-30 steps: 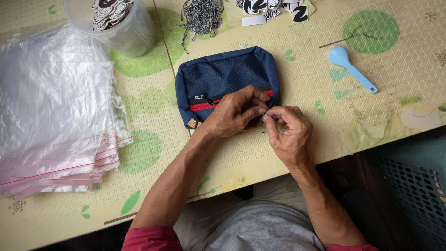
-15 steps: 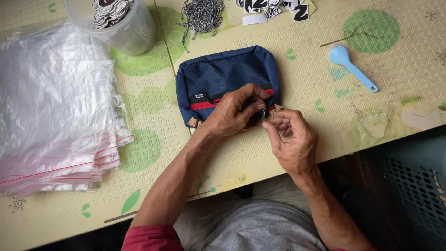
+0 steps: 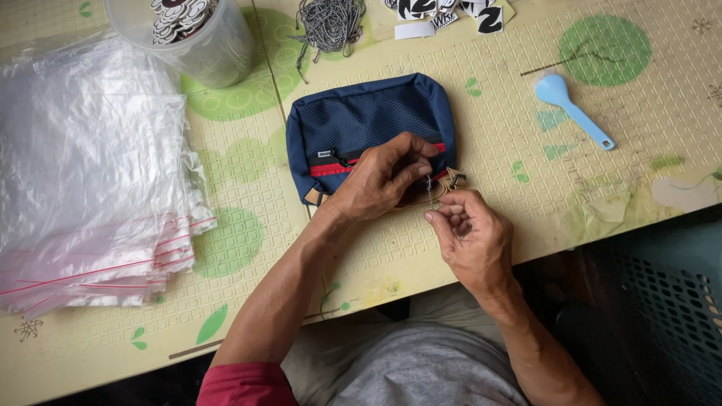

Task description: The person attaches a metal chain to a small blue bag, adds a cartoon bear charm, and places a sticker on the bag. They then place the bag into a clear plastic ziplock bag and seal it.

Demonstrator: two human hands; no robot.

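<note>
A navy blue pouch point(image 3: 368, 116) with a mesh front and a red zipper line lies on the table in front of me. My left hand point(image 3: 380, 180) rests on its lower right part, fingers pinched at the zipper end near a tan tab point(image 3: 455, 179). My right hand point(image 3: 470, 233) is just below and to the right, thumb and forefinger pinching a thin ball chain point(image 3: 430, 194) that runs up to the pouch's corner.
A thick stack of clear zip bags point(image 3: 90, 180) lies at the left. A clear plastic tub point(image 3: 195, 34) of black-and-white tags stands at the back, beside a heap of ball chains point(image 3: 331, 22) and loose tags point(image 3: 444, 11). A light blue spoon point(image 3: 573, 111) lies at the right. A dark crate point(image 3: 662, 316) sits beyond the table edge.
My right hand has drawn slightly down and away from the pouch, so the thin chain now shows stretched between it and the pouch corner. My left hand stays on the pouch.
</note>
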